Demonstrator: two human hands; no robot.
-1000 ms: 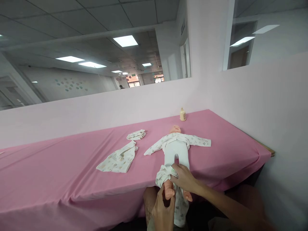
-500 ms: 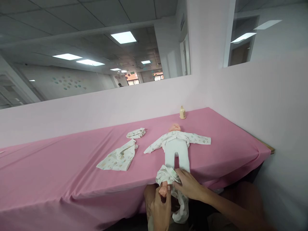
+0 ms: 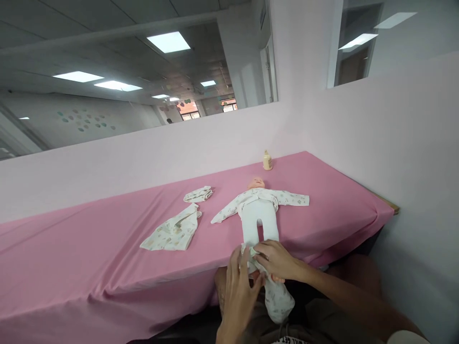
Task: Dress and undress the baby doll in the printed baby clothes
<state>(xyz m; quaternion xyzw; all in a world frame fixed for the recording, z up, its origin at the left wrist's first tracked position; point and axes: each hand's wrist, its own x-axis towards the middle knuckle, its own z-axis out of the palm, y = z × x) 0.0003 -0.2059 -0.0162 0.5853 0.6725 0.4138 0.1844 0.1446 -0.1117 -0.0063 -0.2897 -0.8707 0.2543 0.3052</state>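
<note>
A baby doll lies on its back on the pink-covered table, head toward the wall and legs toward me. It has white legs and a printed long-sleeved top with both sleeves spread out. Printed baby pants are bunched at the doll's lower legs, one leg of them hanging past the table edge. My left hand curls around the bunched cloth on the left. My right hand pinches the fabric near the other leg. A doll foot shows below my right hand; the other is mostly hidden.
The pink tablecloth drapes over the front edge. Left of the doll lie a spread printed cloth garment and a smaller folded one. A cream bottle stands behind the doll's head, near the white wall.
My left hand has gone from the doll's bare foot to the bunched pants. The pants now cover most of that foot, and the hanging pant leg has shifted right.
</note>
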